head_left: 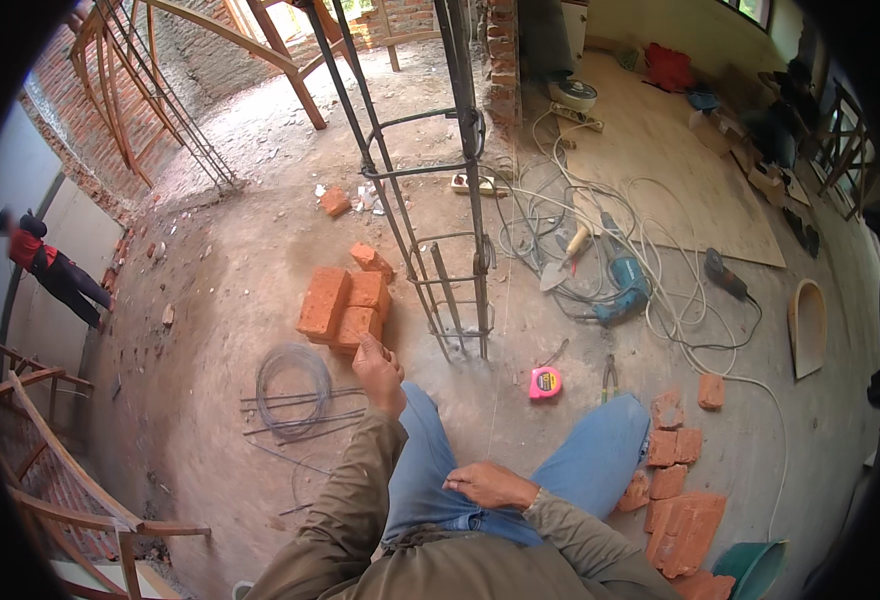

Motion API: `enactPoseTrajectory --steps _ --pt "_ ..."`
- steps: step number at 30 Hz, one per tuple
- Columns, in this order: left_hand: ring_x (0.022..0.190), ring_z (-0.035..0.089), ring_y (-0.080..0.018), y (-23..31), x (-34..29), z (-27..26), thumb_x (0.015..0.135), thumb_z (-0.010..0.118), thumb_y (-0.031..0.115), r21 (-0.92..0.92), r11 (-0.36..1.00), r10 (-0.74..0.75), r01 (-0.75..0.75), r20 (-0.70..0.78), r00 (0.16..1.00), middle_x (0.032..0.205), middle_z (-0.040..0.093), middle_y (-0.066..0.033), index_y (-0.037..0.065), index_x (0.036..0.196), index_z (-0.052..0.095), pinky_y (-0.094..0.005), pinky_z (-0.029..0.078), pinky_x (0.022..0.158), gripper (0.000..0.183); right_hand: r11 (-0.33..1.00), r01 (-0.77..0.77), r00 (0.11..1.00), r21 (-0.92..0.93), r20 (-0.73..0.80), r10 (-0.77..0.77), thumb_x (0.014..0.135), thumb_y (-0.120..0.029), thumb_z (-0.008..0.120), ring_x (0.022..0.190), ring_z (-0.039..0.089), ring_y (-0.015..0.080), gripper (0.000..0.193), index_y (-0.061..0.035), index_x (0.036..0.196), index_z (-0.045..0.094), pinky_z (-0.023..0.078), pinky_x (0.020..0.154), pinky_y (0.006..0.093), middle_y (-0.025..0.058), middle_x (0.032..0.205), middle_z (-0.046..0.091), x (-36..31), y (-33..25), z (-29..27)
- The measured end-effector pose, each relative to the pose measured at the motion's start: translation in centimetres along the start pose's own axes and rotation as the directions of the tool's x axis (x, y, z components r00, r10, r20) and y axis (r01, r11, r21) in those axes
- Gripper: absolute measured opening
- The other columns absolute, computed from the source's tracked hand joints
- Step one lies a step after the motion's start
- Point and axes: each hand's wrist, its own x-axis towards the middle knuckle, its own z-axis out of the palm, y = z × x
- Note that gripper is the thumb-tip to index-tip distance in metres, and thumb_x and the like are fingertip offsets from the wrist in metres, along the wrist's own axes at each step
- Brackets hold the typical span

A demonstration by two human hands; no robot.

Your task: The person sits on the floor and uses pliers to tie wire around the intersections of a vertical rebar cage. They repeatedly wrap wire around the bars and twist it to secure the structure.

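"Dusty floor [210, 300] lies all around, with a rough wall [185, 70] at the back; where are the hands?"

"Left hand [380, 375] is out by the brick pile [335, 305]; its fingers are curled in, but I can't tell if they pinch something or touch a brick; right hand [492, 485] is low over the blue jeans [585, 450], fingers bent and close together, and I can't see what's in them, if anything."

"Why is the pile there?"

"Maybe so it's easy to reach; it sits on the floor, just left of the tall steel cage [478, 230]; the bricks lie snug together, which likely stops them tipping."

"And the pink tape measure [545, 383]?"

"It's in front of the knees, near the pliers [609, 378] (bright pink is easy to spot!); I guess small tools go close by; the blue drill [623, 290] lies farther off, maybe to be out of the way."
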Motion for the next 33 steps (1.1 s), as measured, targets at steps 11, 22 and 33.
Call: enactPoseTrajectory --steps 11,22,33 --pt "0.051 0.045 -0.0054 0.6 8.1 4.5 0.104 0.051 0.034 0.137 0.953 0.250 -0.269 0.142 0.958 0.071 0.059 0.0017 0.004 0.092 0.064 -0.0226 0.035 0.045 0.035 0.951 0.297 0.632 0.089 -0.765 -0.126 0.093 -0.019 0.062 0.103 0.064 0.0284 0.037 0.0049 0.121 0.060 0.051 0.087 0.0356 0.0206 0.110 0.064 10.9 -1.9 -13.4" --pt "0.084 0.063 -0.0105 2.0 10.9 7.0 0.099 0.062 0.025 0.213 0.835 0.392 -0.507 0.415 0.821 0.097 0.072 -0.0058 -0.003 0.113 0.069 -0.0259 0.050 0.075 0.032 0.904 0.400 0.622 0.152 -0.769 -0.146 0.096 -0.012 0.057 0.089 0.062 0.0159 0.025 0.0050 0.114 0.060 0.049 0.080 0.0311 0.0101 0.099 0.067 16.7 -2.8 -15.8" --pt "0.084 0.065 -0.0107 2.2 10.6 7.6 0.098 0.062 0.023 0.317 0.823 0.358 -0.472 0.357 0.863 0.091 0.073 -0.0065 -0.003 0.103 0.071 -0.0266 0.050 0.075 0.027 0.904 0.381 0.687 0.191 -0.714 -0.139 0.094 -0.008 0.054 0.099 0.063 0.0194 0.033 0.0071 0.123 0.057 0.050 0.086 0.0305 0.0163 0.111 0.067 16.1 -2.7 -16.3"
